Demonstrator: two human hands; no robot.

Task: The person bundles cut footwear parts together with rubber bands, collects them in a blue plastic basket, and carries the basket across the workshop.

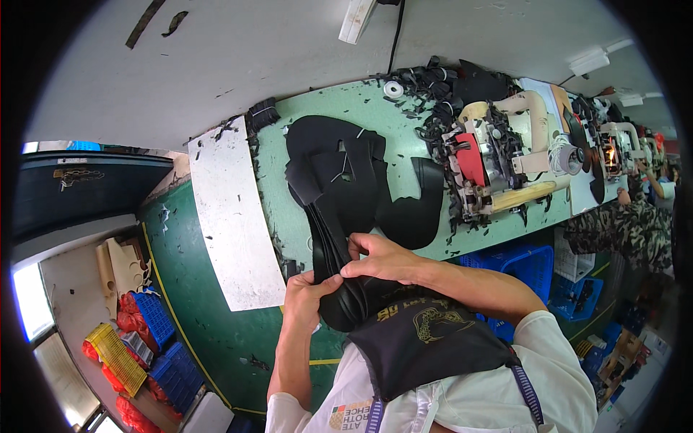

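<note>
Green tabletop [325,105]: pale, speckled, runs from centre to the right of the frame, black scraps [415,108] scattered over it.
Black sheet stack [354,206]: centre of frame, on the tabletop, light ties on its upper part, lower end reaching down to the black apron [433,321].
Left hand [303,294]: thumb and fingers grasping the lower part of the stack.
Right hand [386,260]: thumb and forefinger pinching sheet edges – just beside the left thumb.
White board [234,209]: left of centre, next to the tabletop, scraps along its edge.
Machine [491,155]: cream, red panel, right of centre, scraps heaped around its base.
White roll [393,89]: top centre, near the dark heap.
Wall [238,58]: pale grey, across the top.
Floor [177,234]: green, yellow line, left side.
Lower left: yellow crate [119,353], blue crate [177,375], red bags [144,317] – bright window [32,303] at the rim.
Blue bin [530,270]: right of centre, below the tabletop.
Far right: co-worker [621,231] in camouflage.
</note>
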